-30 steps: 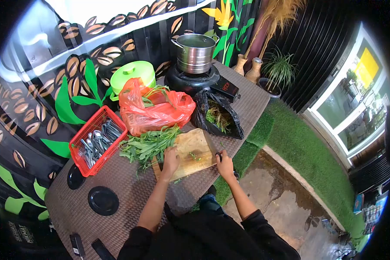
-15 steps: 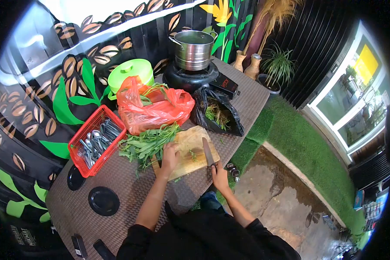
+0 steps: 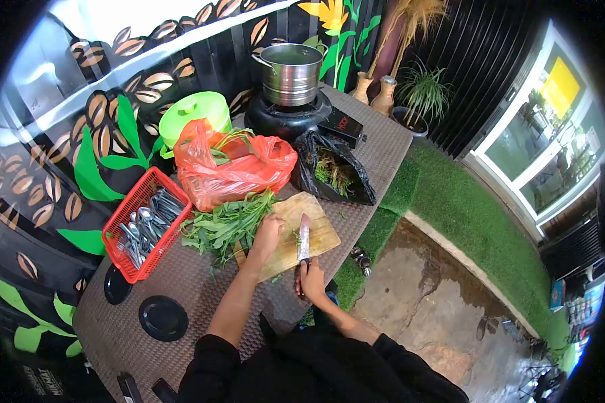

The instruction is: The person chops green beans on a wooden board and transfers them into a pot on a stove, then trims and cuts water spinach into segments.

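My right hand point(image 3: 311, 279) grips the dark handle of a kitchen knife point(image 3: 304, 238), its blade pointing away from me over the wooden cutting board point(image 3: 324, 232). The fingers of my left hand point(image 3: 269, 235) are curled at the board's left side, closed on the stem ends of a bunch of leafy greens point(image 3: 223, 227). Most of the bunch spreads left of that hand, partly off the board. Small green scraps lie near the blade.
Behind the board are a red plastic bag point(image 3: 235, 171) and a black bag point(image 3: 333, 171) holding plant trimmings. A steel pot point(image 3: 290, 77) stands on a black burner point(image 3: 282, 119). On the left are a red cutlery basket point(image 3: 141, 272), a green lidded container point(image 3: 191, 114) and a black plate point(image 3: 163, 318).
My right hand has brought the knife left and nearer my left hand, from the board's right edge to over its middle. The left hand stays by the greens.
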`<state>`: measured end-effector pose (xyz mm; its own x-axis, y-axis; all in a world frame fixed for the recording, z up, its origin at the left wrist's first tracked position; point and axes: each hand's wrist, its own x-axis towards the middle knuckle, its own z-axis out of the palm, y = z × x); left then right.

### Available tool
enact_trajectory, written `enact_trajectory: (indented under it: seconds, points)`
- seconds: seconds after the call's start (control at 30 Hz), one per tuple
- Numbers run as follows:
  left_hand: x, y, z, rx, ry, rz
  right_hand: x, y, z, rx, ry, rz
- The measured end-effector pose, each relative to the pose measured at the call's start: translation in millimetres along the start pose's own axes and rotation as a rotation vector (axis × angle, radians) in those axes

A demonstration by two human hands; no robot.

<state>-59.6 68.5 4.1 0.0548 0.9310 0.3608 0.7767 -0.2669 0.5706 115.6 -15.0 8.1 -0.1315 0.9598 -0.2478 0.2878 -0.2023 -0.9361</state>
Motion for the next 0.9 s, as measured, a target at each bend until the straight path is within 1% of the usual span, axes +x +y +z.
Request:
enact_trajectory:
  seconds: [0.1, 0.17, 0.27, 0.33, 0.37, 0.43, 0.47, 0.53, 0.57, 0.63, 0.77, 0.83, 0.9]
  points:
    - [4, -4, 3, -0.021, -0.016, -0.028, 3, 1, 4, 0.001, 0.007, 0.015]
    - [3, -3, 7, -0.036, -0.017, -0.046, 4, 3, 3, 0.006, 0.008, -0.041]
    - [0, 3, 13, -0.102, 0.026, -0.038, 2, 1, 2, 0.027, 0.02, -0.029]
    - [-4, 10, 15, -0.212, -0.006, -0.113, 3, 3, 0, 0.012, 0.02, -0.022]
    - [-4, 12, 14, -0.214, -0.008, -0.112, 3, 4, 0, -0.003, 0.015, -0.017]
    - [-6, 13, 13, -0.359, -0.081, -0.203, 3, 8, 2, 0.008, 0.005, -0.01]
    - [-7, 12, 11, -0.358, -0.082, -0.204, 3, 10, 3, 0.019, -0.005, -0.006]
    - [-8, 1, 9, -0.419, -0.184, -0.17, 2, 10, 4, 0.032, -0.001, -0.009]
    - [-8, -3, 10, -0.417, -0.183, -0.169, 1, 10, 4, 0.046, 0.003, -0.011]
    - [-7, -5, 9, -0.574, -0.245, -0.291, 3, 14, 4, 0.051, -0.002, -0.018]
    - [-5, 6, -10, -0.627, -0.285, -0.289, 3, 13, 3, 0.071, -0.017, 0.007]
    - [-7, 14, -21, -0.594, -0.348, -0.197, 1, 10, 2, 0.066, -0.017, 0.022]
    - [-8, 16, -19, -0.544, -0.325, -0.184, 1, 9, 2, 0.063, -0.016, 0.036]
